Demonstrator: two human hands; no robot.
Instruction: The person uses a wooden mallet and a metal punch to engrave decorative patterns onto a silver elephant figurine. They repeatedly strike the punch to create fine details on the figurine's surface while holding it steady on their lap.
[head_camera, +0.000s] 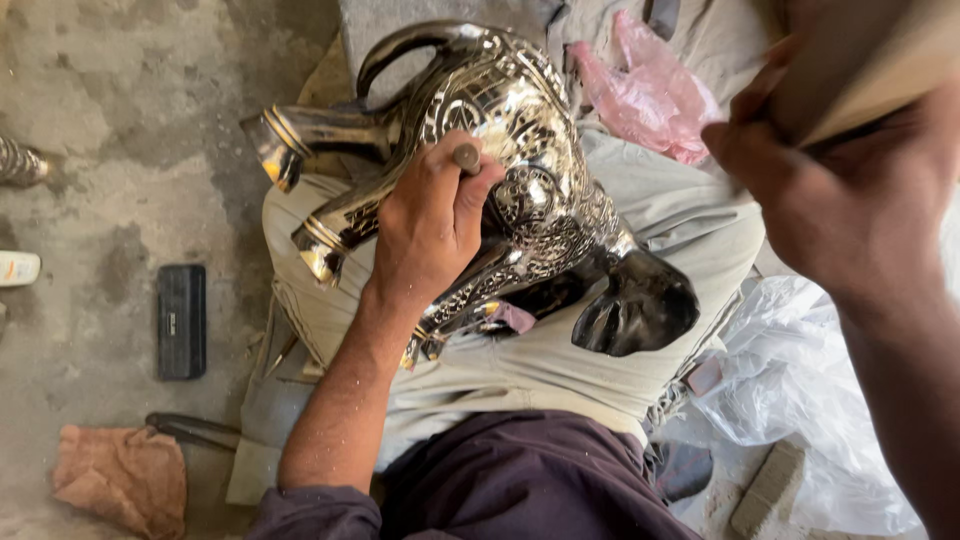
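Note:
A shiny dark metal animal figure (520, 150) with engraved patterns lies on its side across my lap, legs pointing left and head at lower right. My left hand (430, 225) rests on its body, fingers closed around a small metal punch (466, 157) whose top sticks up above the fist. My right hand (850, 190) is raised at the upper right, gripping a wooden mallet (870, 60), blurred and well above the figure.
A black rectangular case (181, 321) lies on the concrete floor at left, a brownish rag (125, 475) below it. A pink plastic bag (650, 95) sits behind the figure, white plastic sheeting (800, 390) at right. A small white container (18, 268) is at the left edge.

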